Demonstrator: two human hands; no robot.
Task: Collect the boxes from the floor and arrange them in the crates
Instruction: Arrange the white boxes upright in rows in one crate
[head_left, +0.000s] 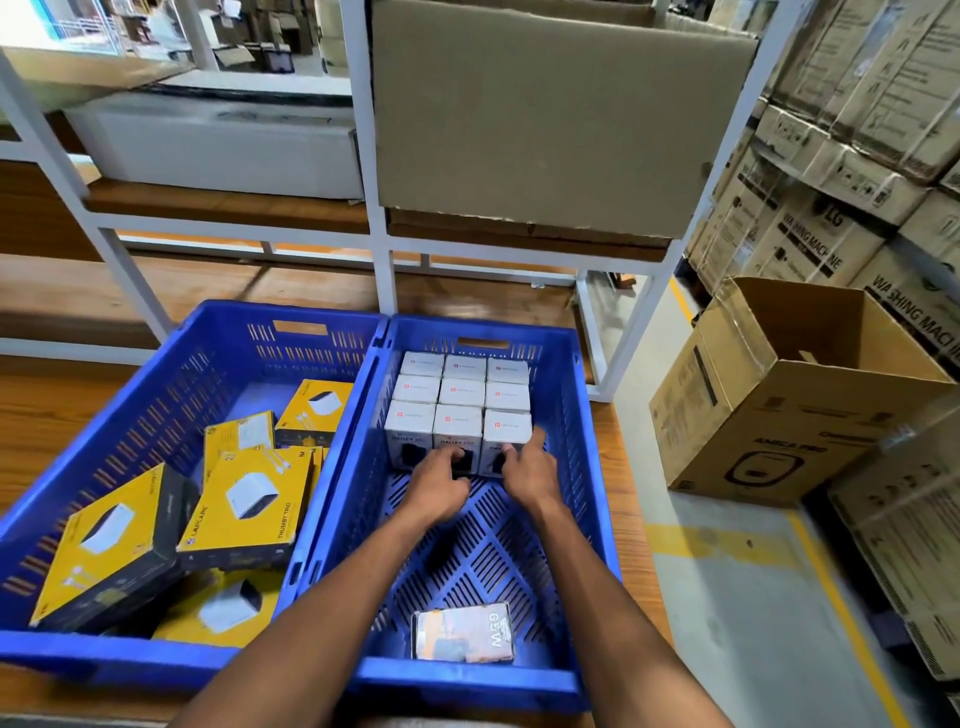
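Both hands at frame center in right blue crate (566, 467): left hand (441, 483) and right hand (524, 462), fingers curled, press the 9 white boxes (460, 397).

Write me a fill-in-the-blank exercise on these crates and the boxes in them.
1. The white boxes in the right crate stand in a grid of ___ boxes.
2. Both hands, left hand and right hand, touch the grid's ___ row.
3. The boxes in the left crate are mostly ___ in colour.

Missing words: nine; nearest; yellow
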